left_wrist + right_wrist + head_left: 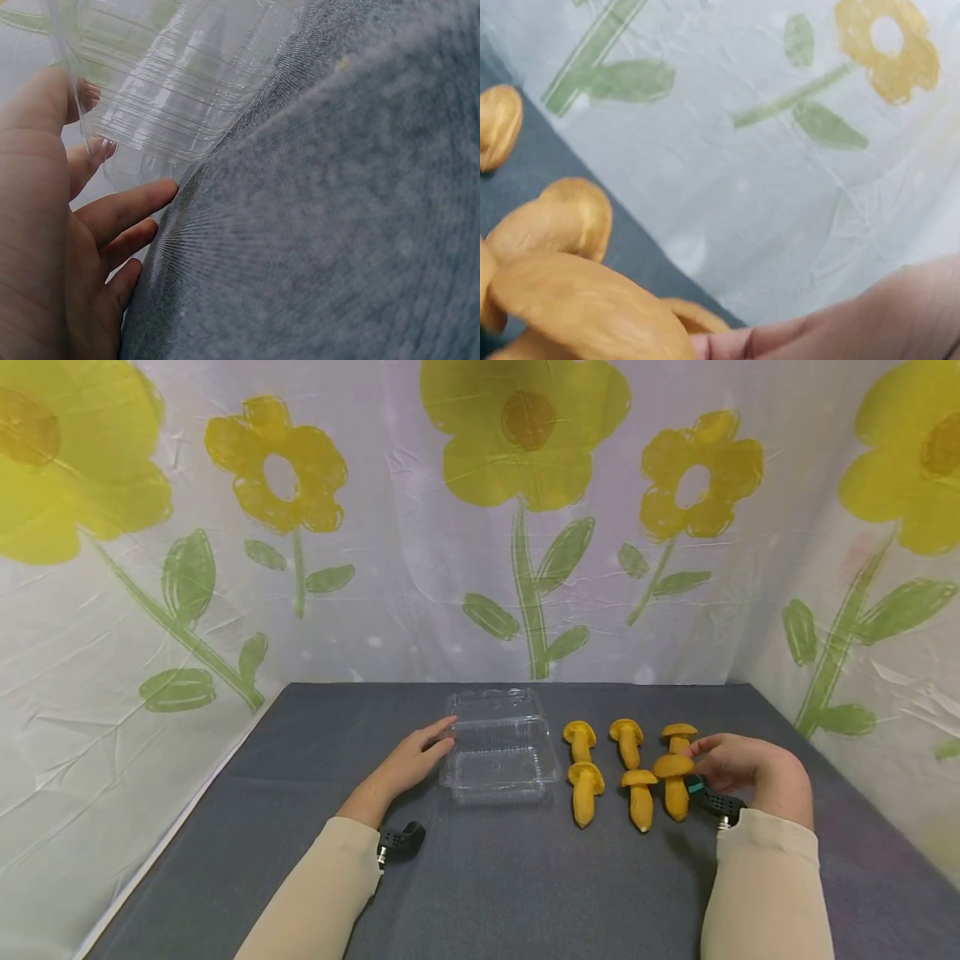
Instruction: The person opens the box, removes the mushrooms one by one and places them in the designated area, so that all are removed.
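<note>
A clear plastic clamshell box stands on the dark cloth with its lid raised at the back. My left hand rests against the box's left side, its fingers extended; in the left wrist view, fingertips lie along the plastic edge. Several yellow-brown mushrooms with rounded caps lie in two rows right of the box. My right hand pinches the nearest-right mushroom by its cap, just in front of the back-right mushroom. That cap looms large in the right wrist view; the thumb is hidden.
Other mushrooms, such as the front-left one and the front-middle one, lie close beside the held one. The dark cloth covers the table. A white curtain with yellow flowers hangs behind and at both sides.
</note>
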`<state>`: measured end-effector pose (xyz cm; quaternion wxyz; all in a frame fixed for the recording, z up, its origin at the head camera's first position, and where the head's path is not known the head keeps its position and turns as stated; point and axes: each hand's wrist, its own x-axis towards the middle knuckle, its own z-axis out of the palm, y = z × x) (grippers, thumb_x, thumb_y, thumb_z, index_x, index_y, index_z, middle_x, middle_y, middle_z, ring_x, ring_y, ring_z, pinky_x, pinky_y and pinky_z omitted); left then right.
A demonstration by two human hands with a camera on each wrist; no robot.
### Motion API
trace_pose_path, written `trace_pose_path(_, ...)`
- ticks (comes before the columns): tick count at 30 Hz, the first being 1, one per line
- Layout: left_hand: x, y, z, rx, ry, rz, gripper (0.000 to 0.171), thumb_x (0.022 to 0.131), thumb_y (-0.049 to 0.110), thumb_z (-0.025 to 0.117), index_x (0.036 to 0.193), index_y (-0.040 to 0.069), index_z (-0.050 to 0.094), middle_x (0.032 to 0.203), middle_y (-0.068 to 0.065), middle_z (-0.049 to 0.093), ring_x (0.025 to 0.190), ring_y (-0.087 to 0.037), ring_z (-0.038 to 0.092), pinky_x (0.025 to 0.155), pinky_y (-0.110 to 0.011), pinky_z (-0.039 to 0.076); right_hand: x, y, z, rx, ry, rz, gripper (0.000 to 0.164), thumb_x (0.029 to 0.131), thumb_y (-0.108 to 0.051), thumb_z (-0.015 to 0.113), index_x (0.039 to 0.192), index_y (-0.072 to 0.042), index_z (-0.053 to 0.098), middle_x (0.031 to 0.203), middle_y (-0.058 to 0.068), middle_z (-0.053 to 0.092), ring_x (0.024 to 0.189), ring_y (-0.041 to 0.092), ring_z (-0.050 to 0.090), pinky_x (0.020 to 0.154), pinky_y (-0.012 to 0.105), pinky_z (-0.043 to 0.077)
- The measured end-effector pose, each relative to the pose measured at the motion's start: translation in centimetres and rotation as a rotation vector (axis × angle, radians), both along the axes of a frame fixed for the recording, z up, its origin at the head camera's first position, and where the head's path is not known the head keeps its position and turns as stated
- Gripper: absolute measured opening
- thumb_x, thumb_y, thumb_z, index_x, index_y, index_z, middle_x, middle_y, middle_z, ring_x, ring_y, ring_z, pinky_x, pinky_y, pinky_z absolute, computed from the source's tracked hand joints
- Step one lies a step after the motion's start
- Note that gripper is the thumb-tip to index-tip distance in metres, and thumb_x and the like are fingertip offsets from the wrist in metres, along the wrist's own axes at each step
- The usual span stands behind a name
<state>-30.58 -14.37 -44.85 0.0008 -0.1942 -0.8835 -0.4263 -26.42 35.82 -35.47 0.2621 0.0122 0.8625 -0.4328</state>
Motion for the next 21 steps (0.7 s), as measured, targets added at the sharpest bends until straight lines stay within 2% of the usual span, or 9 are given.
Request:
trace_pose_path(4, 0.0, 0.1, 0.1, -0.001, 0.000, -0.002, 0.054, 0.110, 0.027, 0.051, 0.160, 0.012, 0.038, 0.146, -0.018, 0.057, 0.136, -0.036, 0.051, 0.110, -0.056, 0.041, 0.0, 0.0, -0.6, -0.029, -0.046, -0.060, 0.029, 0.094, 0.002, 0.058, 0.122, 0.004, 0.057, 0.098, 0.004, 0.064, 0.084, 0.018, 0.062, 0.078, 0.034, 0.053)
trace_pose_path(12, 0.0, 0.0, 0.0, 0.007, 0.002, -0.003, 0.055, 0.110, 0.027, 0.051, 0.161, 0.012, 0.037, 0.146, -0.017, 0.057, 0.136, -0.036, 0.051, 0.110, -0.057, 0.041, -0.1, 0.1, -0.7, 0.007, -0.037, -0.078, 0.017, 0.096, -0.008, 0.066, 0.112, -0.003, 0.064, 0.103, 0.005, 0.064, 0.093, 0.024, 0.060, 0.084, 0.040, 0.050)
trace_pose_path(17, -0.1, 0.2, 0.1, 0.004, 0.001, 0.002, 0.055, 0.110, 0.027, 0.052, 0.161, 0.013, 0.037, 0.145, -0.017, 0.057, 0.137, -0.036, 0.051, 0.110, -0.057, 0.041, 0.0, 0.0, 0.2, 0.037, -0.022, -0.080, 0.022, 0.097, -0.012, 0.068, 0.115, 0.000, 0.063, 0.110, 0.008, 0.065, 0.101, 0.028, 0.062, 0.089, 0.044, 0.052)
trace_pose_path(21, -0.1, 0.2, -0.2, -0.003, 0.005, -0.013, 0.055, 0.110, 0.026, 0.051, 0.161, 0.012, 0.036, 0.145, -0.017, 0.057, 0.136, -0.036, 0.051, 0.110, -0.057, 0.040, 0.5, -1.0, 1.7, 0.119, 0.052, -0.042, 0.034, 0.101, -0.023, 0.066, 0.120, 0.004, 0.057, 0.112, 0.015, 0.064, 0.106, 0.035, 0.062, 0.090, 0.050, 0.052)
